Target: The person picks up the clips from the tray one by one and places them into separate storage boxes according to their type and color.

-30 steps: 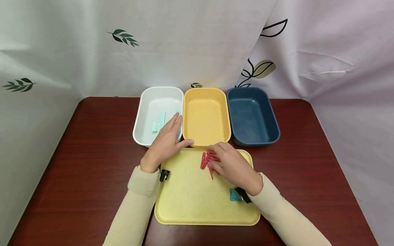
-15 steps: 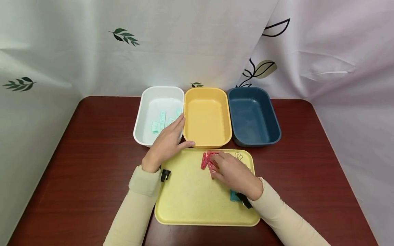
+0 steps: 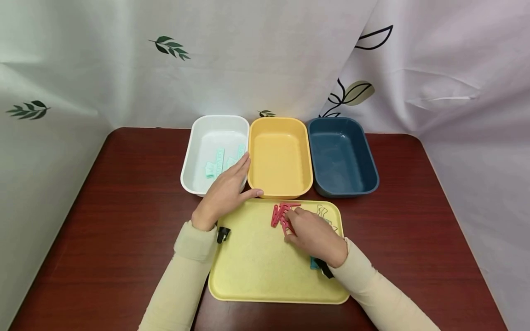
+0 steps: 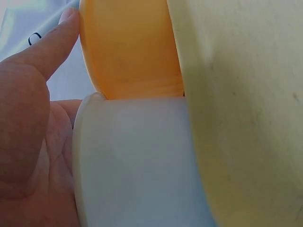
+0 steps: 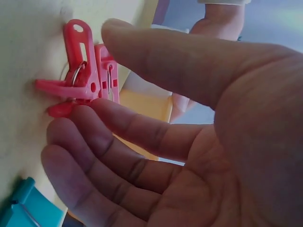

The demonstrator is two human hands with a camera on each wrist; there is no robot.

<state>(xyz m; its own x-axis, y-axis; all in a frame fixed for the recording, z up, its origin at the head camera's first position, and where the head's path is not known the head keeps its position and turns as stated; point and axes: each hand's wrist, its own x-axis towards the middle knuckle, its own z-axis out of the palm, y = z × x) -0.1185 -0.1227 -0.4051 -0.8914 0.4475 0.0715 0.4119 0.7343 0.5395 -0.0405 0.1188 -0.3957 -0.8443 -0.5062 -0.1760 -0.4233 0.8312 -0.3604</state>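
Several red clothespins [image 3: 279, 215] lie in a pile near the far edge of the yellow tray [image 3: 265, 276]. Over the pile's right side is my right hand [image 3: 316, 232]. In the right wrist view its fingertips [image 5: 83, 116] are right at a clothespin [image 5: 80, 52], with the thumb [image 5: 142, 45] well apart from the fingers. My left hand [image 3: 225, 195] lies fingers extended over the near right corner of the white bin [image 3: 186, 170], thumb reaching to the rim of the yellow bin [image 3: 310, 177]. Mint-green clips [image 3: 215, 166] sit inside the white bin.
To the right of the yellow bin stands a dark blue bin [image 3: 372, 179]. On the tray, a teal binder clip [image 5: 35, 208] is partly under my right wrist, and more clips with wire handles [image 3: 322, 210] lie beyond the hand. A patterned curtain [image 3: 232, 55] hangs behind the table.
My right hand has drawn back slightly to the right, uncovering more of the clothespins and the wire-handled clips. My left hand stays at the white bin's corner.
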